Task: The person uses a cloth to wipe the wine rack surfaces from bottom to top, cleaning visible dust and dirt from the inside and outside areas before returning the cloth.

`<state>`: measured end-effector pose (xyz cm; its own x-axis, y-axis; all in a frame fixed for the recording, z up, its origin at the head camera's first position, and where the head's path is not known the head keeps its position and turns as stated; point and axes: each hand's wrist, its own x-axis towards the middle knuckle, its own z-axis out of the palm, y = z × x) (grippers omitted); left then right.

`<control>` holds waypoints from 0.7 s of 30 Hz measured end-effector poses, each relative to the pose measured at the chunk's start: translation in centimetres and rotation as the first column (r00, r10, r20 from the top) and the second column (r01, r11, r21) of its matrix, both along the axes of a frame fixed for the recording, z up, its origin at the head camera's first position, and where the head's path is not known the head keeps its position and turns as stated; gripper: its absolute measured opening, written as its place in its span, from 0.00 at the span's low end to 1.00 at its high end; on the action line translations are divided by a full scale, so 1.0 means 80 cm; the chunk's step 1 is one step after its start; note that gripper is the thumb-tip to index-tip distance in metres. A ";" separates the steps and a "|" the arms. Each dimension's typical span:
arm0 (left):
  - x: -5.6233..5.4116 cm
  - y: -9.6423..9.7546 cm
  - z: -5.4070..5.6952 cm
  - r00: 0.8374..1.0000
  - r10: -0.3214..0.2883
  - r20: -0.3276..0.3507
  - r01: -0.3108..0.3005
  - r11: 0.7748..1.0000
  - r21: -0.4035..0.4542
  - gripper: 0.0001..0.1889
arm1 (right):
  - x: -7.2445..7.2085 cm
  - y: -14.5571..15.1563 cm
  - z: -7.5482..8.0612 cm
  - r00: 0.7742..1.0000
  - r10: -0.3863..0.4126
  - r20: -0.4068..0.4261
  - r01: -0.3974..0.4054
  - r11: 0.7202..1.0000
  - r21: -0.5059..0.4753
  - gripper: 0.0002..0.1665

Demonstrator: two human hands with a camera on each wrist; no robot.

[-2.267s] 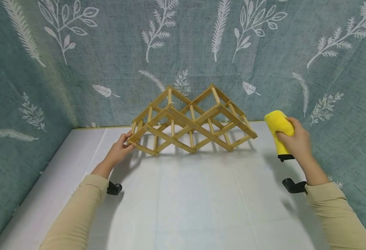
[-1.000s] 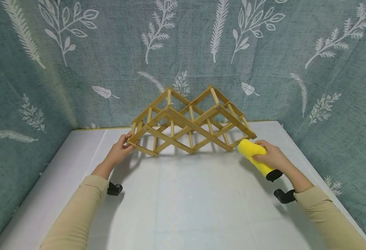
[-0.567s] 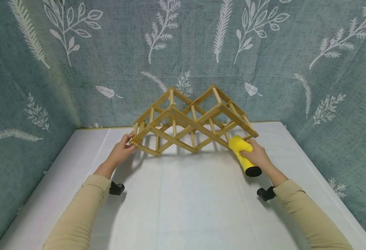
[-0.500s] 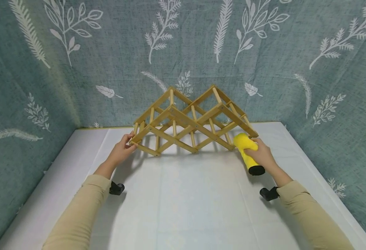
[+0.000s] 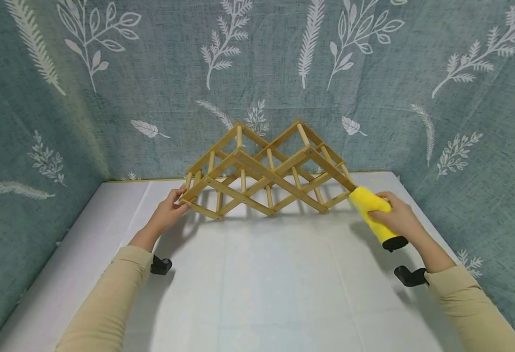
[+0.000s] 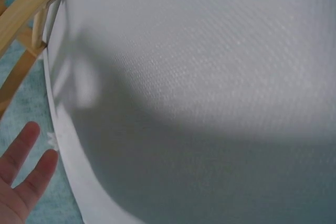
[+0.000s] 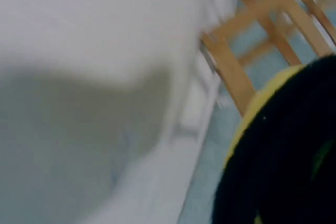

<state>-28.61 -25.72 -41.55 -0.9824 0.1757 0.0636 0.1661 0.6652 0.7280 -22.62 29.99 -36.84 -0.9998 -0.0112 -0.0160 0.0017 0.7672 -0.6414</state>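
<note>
A folding wooden wine rack (image 5: 273, 177) of crossed slats and dowels stands near the back edge of the table, two peaks upward. My left hand (image 5: 166, 210) holds its left end between thumb and fingers; in the left wrist view two straight fingers (image 6: 35, 179) show below a rack corner. My right hand (image 5: 400, 215) grips a fuzzy yellow tube-shaped cloth piece (image 5: 374, 215) with a black end. Its top overlaps the rack's lower right tip in the head view. The black end (image 7: 283, 145) fills the lower right of the right wrist view, and the right fingers are hidden there.
The table (image 5: 279, 283) has a white cover. Green leaf-patterned cloth (image 5: 160, 98) hangs behind and at both sides, close behind the rack. Black camera mounts stick out from both wrists, the left mount (image 5: 160, 265) and the right mount (image 5: 409, 276).
My right hand came down from the right with the yellow cloth piece, reached the rack's lower right side, then moved back rightward to its tip. The left hand and the rack stay put.
</note>
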 end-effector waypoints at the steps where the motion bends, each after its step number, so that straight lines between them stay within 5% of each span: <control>1: 0.000 -0.002 0.000 1.000 0.003 0.002 -0.003 1.000 0.004 0.27 | -0.002 -0.007 -0.005 0.998 0.062 0.022 -0.062 0.998 0.027 0.38; 4: -0.001 -0.005 0.000 1.000 0.010 0.013 -0.010 1.000 0.010 0.27 | -0.013 -0.032 -0.024 0.984 0.167 0.062 -0.171 0.984 0.059 0.35; 9: -0.006 -0.005 -0.003 1.000 0.018 0.019 -0.019 0.999 0.030 0.26 | -0.035 -0.061 -0.051 0.979 0.184 0.090 -0.191 0.978 0.080 0.34; 14: -0.006 0.002 -0.004 0.999 0.030 0.031 -0.031 0.999 0.038 0.26 | -0.030 -0.042 -0.048 0.996 0.069 0.048 -0.073 0.993 0.091 0.34; 21: -0.001 0.003 0.000 0.999 0.027 0.019 -0.028 0.998 0.053 0.26 | 0.002 -0.006 -0.007 0.985 -0.145 -0.094 0.149 0.988 0.035 0.37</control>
